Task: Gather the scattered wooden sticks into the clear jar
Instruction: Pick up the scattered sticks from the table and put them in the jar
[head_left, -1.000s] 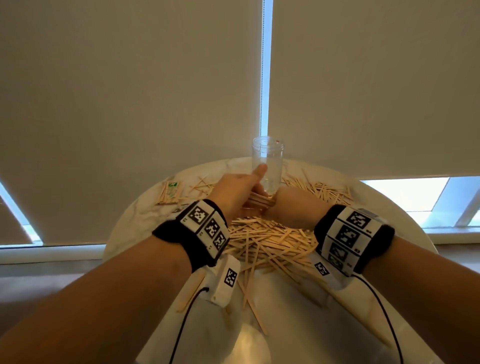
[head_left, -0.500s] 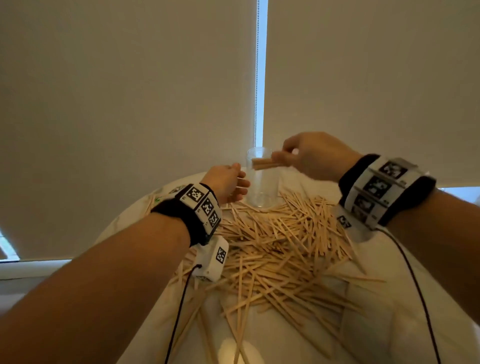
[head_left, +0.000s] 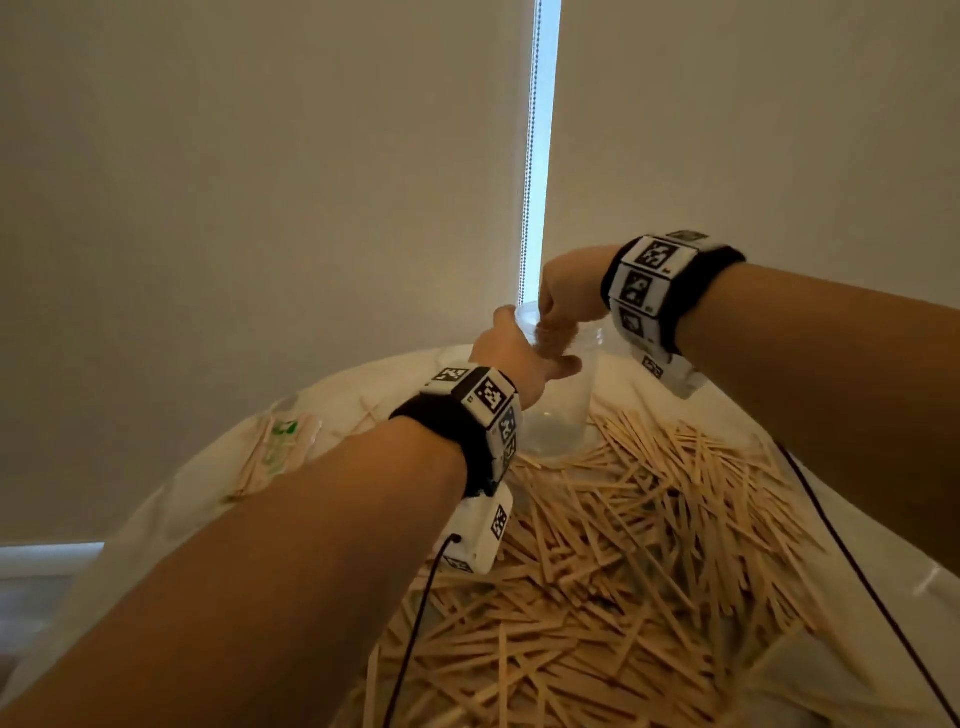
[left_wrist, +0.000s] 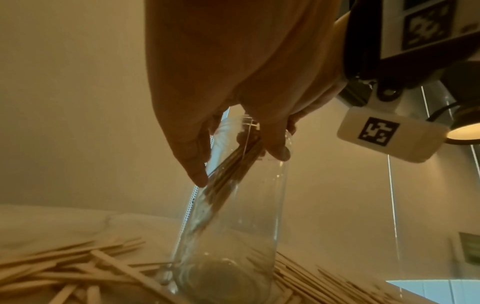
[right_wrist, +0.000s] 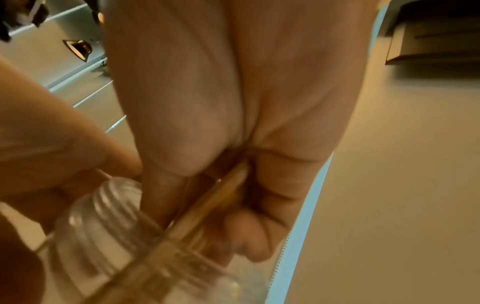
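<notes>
The clear jar (head_left: 563, 415) stands upright at the far side of the table, at the edge of a big pile of wooden sticks (head_left: 649, 545). My left hand (head_left: 540, 358) grips the jar just below its threaded mouth (right_wrist: 103, 222), thumb on one side and fingers on the other (left_wrist: 194, 164). My right hand (head_left: 556, 322) is directly over the mouth and pinches a bundle of sticks (right_wrist: 215, 201). The bundle's lower end (left_wrist: 228, 181) slants down inside the jar. The jar's bottom (left_wrist: 223, 277) holds nothing else.
The round white table (head_left: 883, 597) is strewn with sticks across its middle and near side. A wrapped packet of sticks with a green label (head_left: 275, 452) lies at the left. Closed roller blinds (head_left: 260, 208) hang just behind the jar. Black cables (head_left: 857, 571) trail from both wrists.
My right hand carried the bundle up from the pile to the jar and has lowered its end into the mouth. My left hand let go of the bundle and gripped the jar's neck.
</notes>
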